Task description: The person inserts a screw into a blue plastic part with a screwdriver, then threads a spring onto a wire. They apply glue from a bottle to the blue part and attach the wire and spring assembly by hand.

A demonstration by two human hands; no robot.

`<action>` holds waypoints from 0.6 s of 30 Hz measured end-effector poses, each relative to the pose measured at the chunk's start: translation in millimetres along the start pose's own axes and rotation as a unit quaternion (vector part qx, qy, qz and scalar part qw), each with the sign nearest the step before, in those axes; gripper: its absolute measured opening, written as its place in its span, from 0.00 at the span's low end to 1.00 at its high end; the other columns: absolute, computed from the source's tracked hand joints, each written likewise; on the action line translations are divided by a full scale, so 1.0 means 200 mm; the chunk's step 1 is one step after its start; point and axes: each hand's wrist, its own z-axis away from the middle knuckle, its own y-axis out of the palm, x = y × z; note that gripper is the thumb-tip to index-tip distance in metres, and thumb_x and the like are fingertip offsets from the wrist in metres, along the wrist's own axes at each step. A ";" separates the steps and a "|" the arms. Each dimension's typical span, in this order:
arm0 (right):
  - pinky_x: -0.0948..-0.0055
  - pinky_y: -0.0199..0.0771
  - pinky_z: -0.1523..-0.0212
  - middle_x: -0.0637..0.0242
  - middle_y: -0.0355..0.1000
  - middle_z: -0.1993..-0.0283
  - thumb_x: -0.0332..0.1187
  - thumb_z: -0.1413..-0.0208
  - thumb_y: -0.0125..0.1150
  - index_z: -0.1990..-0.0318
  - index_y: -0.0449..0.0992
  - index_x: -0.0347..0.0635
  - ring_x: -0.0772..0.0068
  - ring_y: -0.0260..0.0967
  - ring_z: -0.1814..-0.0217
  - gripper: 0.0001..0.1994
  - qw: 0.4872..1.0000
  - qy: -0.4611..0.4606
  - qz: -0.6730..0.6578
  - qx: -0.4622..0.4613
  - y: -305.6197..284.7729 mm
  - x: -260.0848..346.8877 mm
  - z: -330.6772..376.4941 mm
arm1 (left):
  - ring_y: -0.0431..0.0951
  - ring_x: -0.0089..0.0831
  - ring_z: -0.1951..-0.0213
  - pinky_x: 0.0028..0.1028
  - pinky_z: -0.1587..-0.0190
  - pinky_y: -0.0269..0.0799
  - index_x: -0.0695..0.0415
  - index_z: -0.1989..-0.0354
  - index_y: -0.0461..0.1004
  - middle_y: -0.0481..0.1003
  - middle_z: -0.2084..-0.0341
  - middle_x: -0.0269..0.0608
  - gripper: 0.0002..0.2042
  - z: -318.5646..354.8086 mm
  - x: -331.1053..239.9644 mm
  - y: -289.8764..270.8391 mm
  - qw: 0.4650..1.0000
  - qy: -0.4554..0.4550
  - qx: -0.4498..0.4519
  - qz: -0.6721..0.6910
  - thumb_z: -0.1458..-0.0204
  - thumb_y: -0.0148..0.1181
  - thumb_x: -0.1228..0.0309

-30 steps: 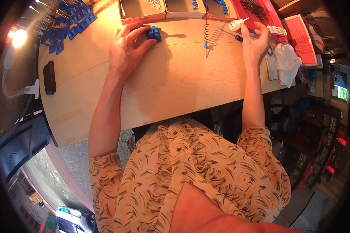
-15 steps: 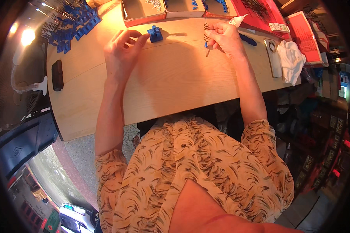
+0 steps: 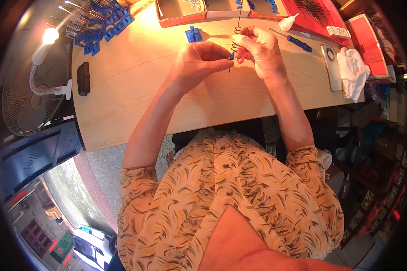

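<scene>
My right hand [image 3: 263, 50] pinches a dark coiled wire spring [image 3: 235, 45], whose long straight end rises past the fingers. A small blue tip [image 3: 232, 56] sits low on the wire, with a short bit of thin rod below it. My left hand [image 3: 195, 65] reaches across to it, thumb and forefinger closed around the blue tip from the left. Beyond my left hand, a blue plastic block [image 3: 193, 34] with upright lugs stands on the wooden table [image 3: 135, 99], touched by neither hand.
Blue pieces with springs [image 3: 108, 29] crowd the far left beside a lit lamp [image 3: 50, 36]. Parts boxes [image 3: 181, 21] line the back. To the right are a blue-handled screwdriver [image 3: 299, 44], white squeeze bottle [image 3: 287, 22], phone [image 3: 331, 67] and white cloth [image 3: 352, 72].
My left hand has moved right, away from beside the blue block, and closed on the blue tip. My right hand keeps hold of the spring. The whole view has shifted slightly.
</scene>
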 end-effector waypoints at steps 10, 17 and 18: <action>0.76 0.78 0.64 0.66 0.79 0.63 0.33 0.37 0.64 0.53 0.80 0.34 0.77 0.77 0.65 0.11 0.993 -0.006 -0.004 0.120 0.01 0.09 0.08 | 0.80 0.22 0.58 0.24 0.50 0.73 0.60 0.58 0.83 0.82 0.63 0.35 0.07 0.01 0.09 -0.06 0.991 0.006 0.025 0.128 0.42 0.69 0.72; 0.76 0.77 0.61 0.61 0.82 0.58 0.31 0.38 0.67 0.53 0.78 0.35 0.74 0.79 0.62 0.11 0.985 -0.064 0.033 0.159 -0.01 0.11 0.07 | 0.79 0.25 0.57 0.25 0.50 0.73 0.57 0.57 0.78 0.80 0.62 0.35 0.06 0.01 0.10 -0.09 0.970 -0.025 0.088 0.224 0.39 0.66 0.71; 0.76 0.77 0.61 0.61 0.82 0.58 0.31 0.38 0.67 0.53 0.78 0.35 0.74 0.79 0.62 0.11 0.984 -0.063 0.035 0.163 0.00 0.11 0.07 | 0.79 0.26 0.57 0.25 0.50 0.74 0.56 0.57 0.77 0.80 0.62 0.35 0.06 0.01 0.10 -0.09 0.964 -0.038 0.095 0.246 0.39 0.66 0.71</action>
